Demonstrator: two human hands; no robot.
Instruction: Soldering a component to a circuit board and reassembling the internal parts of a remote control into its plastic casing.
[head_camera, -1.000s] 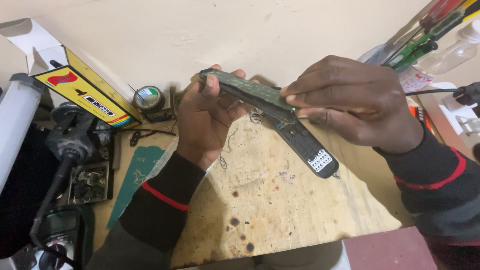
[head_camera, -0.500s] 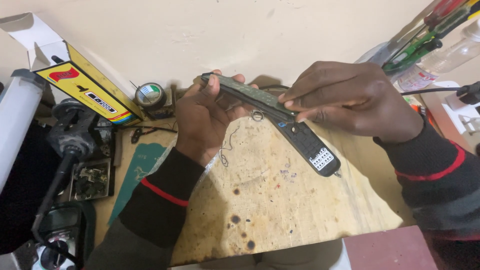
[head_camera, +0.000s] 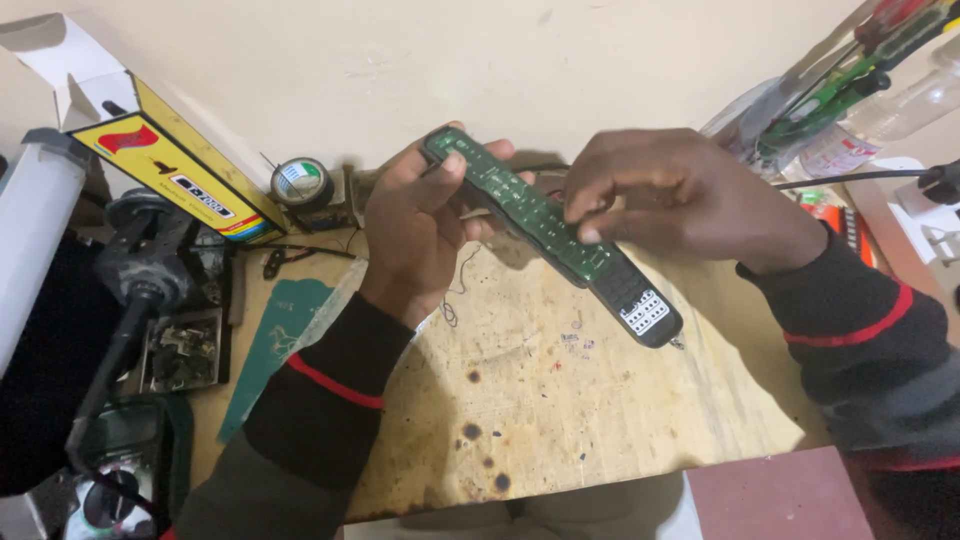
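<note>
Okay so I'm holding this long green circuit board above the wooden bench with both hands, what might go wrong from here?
The green circuit board is held in the air by its ends, left hand at the far end and right hand pressing near the middle; it might flex or crack. The black housing under it hangs past your fingers and may slip off onto the wooden bench. Bare fingertips on the board's face might smear its contacts.

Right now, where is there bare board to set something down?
Free: the scorched wooden board below the circuit board, between both sleeves. Crowded: left side with the yellow box, solder reel, parts tray; screwdrivers upper right.
</note>
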